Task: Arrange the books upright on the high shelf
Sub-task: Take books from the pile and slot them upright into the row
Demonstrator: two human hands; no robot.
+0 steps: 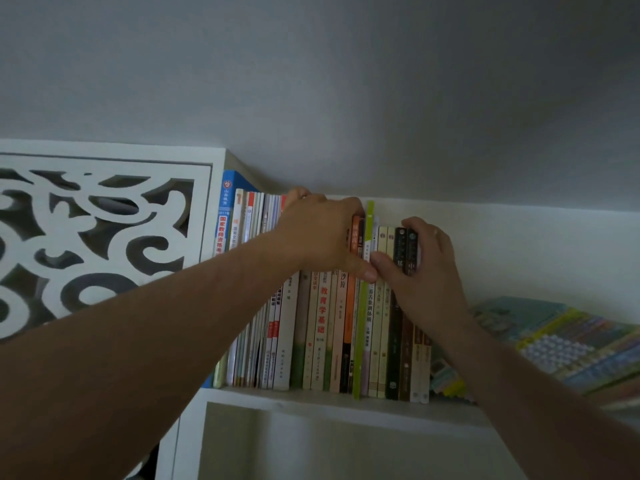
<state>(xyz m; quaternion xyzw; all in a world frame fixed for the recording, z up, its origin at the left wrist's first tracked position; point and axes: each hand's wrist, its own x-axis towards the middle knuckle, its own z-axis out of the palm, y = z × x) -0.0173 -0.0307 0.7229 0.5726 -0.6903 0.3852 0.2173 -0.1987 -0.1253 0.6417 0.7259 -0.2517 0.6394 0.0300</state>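
A row of upright books (322, 327) stands on the white high shelf (311, 398), from a tall blue book (227, 209) at the left to dark-spined books (405, 251) at the right. My left hand (322, 233) lies over the tops of the middle books, its fingers curled over their top edges and its thumb against the spines near a green book (362, 323). My right hand (422, 268) grips the right end of the row, fingers curled over the dark books and thumb pressing the pale spines.
A stack of books lies flat (554, 337) on the shelf to the right of the row. A white carved fretwork panel (97, 237) closes the left side. The ceiling (346, 81) is close above. An open compartment (311, 445) lies below the shelf.
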